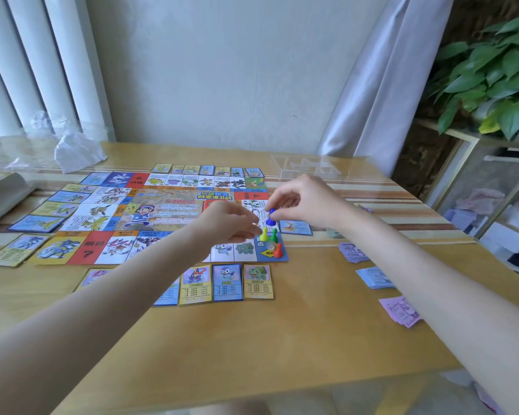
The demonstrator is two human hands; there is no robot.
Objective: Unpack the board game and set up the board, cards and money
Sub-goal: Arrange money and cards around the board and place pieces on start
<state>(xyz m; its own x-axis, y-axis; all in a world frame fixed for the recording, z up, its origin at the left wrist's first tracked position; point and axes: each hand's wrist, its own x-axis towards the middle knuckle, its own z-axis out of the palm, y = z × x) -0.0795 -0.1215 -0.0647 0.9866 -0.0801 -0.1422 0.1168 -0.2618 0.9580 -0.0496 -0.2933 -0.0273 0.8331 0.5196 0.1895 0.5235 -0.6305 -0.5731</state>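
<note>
4 pawns in view. Right hand (300, 202) pinches blue pawn (271, 217) by head, base just above board (150, 217), near start corner, likely for upright placement. Yellow pawn (263, 234), green pawn (273, 233), red pawn (278, 250) stand grouped on that corner. Left hand (225, 224) curled beside them; contents cannot be told. Cards (226, 283) line board edges, matching adjacent squares. Money stacks (375, 277) sorted by colour on table (282, 339), right side.

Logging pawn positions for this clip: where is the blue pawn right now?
The blue pawn is pinched in the right hand, above the board's near-right corner, just beyond the yellow pawn.
</note>
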